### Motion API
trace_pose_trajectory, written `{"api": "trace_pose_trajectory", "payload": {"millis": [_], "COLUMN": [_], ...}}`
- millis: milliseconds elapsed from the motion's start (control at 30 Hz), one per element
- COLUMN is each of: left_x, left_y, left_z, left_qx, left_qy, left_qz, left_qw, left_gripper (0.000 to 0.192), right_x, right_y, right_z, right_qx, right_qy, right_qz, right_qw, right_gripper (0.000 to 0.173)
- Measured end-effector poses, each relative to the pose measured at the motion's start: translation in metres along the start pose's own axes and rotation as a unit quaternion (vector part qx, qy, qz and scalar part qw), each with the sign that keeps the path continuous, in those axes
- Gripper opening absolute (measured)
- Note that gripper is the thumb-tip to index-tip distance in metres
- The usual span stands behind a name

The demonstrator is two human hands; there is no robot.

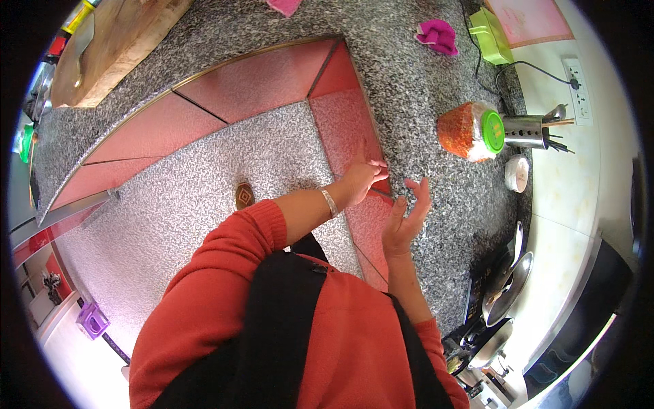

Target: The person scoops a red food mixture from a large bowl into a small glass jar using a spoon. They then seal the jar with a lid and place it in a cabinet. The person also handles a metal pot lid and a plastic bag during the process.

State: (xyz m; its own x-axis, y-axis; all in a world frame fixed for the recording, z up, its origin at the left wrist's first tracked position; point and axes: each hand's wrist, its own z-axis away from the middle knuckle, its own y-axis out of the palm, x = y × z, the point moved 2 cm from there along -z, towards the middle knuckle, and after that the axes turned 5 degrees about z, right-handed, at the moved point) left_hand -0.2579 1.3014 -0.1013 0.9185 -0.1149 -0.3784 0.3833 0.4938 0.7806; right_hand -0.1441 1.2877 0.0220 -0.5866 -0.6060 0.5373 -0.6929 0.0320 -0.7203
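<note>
My left hand (361, 179), with a silver-coloured bracelet (329, 203) on its wrist, is held out over the counter's front edge beside the red cabinet fronts (342, 122). Its fingers are loosely bent, and no object shows in it. To its right, my right hand (407, 220) is raised palm up over the speckled granite counter (409, 117), fingers apart and holding nothing. The nearest item farther along the counter is a clear plastic jar of red-orange food (456, 130) with a green lid (493, 131), lying on its side or tilted; which one is unclear.
Along the wall stand a metal utensil holder (523, 131), a small white container (517, 174) and a green plastic box (490, 38). A magenta cloth (438, 37) lies nearby. Pans (508, 291) are by the cooktop at lower right. A knife (84, 51) rests on a wooden board (127, 41).
</note>
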Motion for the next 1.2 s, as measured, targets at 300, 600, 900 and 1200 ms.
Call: {"api": "trace_pose_trajectory", "payload": {"millis": [300,600,900,1200], "left_x": [-0.016,-0.015,0.021,-0.011], "left_y": [-0.006,0.011,-0.035,-0.049], "left_z": [0.024,0.025,-0.012,0.031], "left_qx": [0.038,0.062,0.201,0.039], "left_qy": [-0.005,-0.090,0.216,0.012], "left_qz": [-0.029,-0.041,-0.299,0.010], "left_qw": [0.999,0.993,0.907,0.999], "left_gripper": [0.101,0.079,0.089,0.085], "right_x": [0.039,0.042,0.046,0.052], "right_y": [0.030,0.036,0.049,0.048], "right_z": [0.005,0.026,0.036,0.037], "right_qx": [0.033,0.069,0.056,0.055], "right_qy": [0.034,0.052,0.062,0.009], "right_qz": [-0.037,-0.051,-0.094,-0.109], "right_qw": [0.998,0.995,0.992,0.992], "right_gripper": [0.051,0.058,0.046,0.055]}}
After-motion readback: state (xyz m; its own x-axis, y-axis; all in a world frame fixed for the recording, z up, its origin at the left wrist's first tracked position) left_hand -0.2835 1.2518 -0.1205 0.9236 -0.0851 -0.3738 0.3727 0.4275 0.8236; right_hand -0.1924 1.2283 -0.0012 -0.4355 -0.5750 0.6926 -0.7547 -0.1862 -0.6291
